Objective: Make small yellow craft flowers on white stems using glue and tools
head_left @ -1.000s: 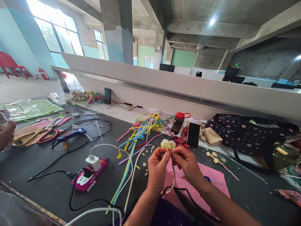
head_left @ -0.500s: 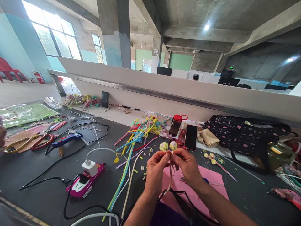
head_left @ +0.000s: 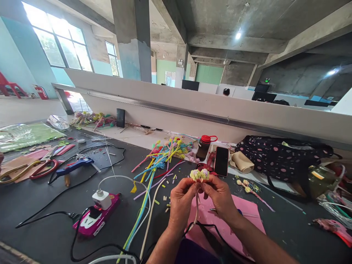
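My left hand (head_left: 183, 203) pinches the stem of a small craft flower with a pale yellow knobbly head (head_left: 195, 175). Close beside it, my right hand (head_left: 218, 194) pinches the stem of a second flower, its head (head_left: 204, 174) yellow with a touch of lilac. The two heads touch above my fingertips. A beige stem (head_left: 197, 209) hangs down below my hands. Under them lies a pink foam sheet (head_left: 251, 212), with a pen-like metal tip (head_left: 213, 209) on it. My fingers partly hide the stems.
Left of my hands are a magenta power strip (head_left: 96, 214), a blue glue gun (head_left: 75, 167) and scissors (head_left: 44, 168). Coloured fuzzy stems (head_left: 165, 156) lie ahead. A red-capped bottle (head_left: 204, 146), a phone (head_left: 221, 161) and a black patterned bag (head_left: 280, 161) stand at the back right.
The two flower heads have come together and now touch; before, a gap stood between them. Both hands keep their pinch. The view has shifted slightly.
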`<act>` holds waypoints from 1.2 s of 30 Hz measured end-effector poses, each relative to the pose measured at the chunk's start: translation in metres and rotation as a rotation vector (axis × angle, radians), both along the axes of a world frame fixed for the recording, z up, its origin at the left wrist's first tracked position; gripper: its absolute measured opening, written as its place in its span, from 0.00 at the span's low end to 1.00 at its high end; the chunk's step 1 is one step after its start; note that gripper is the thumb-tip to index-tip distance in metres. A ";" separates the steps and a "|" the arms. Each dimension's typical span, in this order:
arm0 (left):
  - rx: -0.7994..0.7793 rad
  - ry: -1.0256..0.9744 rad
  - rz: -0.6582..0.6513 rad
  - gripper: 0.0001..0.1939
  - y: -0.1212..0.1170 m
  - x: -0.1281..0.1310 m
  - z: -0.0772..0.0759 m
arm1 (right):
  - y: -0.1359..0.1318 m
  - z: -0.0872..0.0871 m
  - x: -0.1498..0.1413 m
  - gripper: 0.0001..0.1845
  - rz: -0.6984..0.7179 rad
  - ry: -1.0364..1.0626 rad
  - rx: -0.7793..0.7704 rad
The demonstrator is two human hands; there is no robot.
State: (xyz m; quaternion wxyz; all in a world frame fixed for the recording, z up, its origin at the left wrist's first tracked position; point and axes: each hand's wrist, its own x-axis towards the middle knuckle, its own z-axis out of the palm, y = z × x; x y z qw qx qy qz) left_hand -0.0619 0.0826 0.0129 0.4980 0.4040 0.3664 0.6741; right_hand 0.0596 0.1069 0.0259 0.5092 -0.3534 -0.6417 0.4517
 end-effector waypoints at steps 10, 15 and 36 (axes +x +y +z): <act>0.088 0.091 0.033 0.05 -0.001 0.002 0.000 | 0.000 -0.005 0.005 0.07 0.004 0.013 -0.020; 0.099 0.107 0.025 0.05 -0.001 0.001 -0.002 | -0.001 -0.003 0.004 0.07 0.010 0.006 -0.026; -0.029 0.220 0.030 0.14 0.002 0.002 -0.002 | 0.000 0.029 0.027 0.05 -0.024 -0.234 0.124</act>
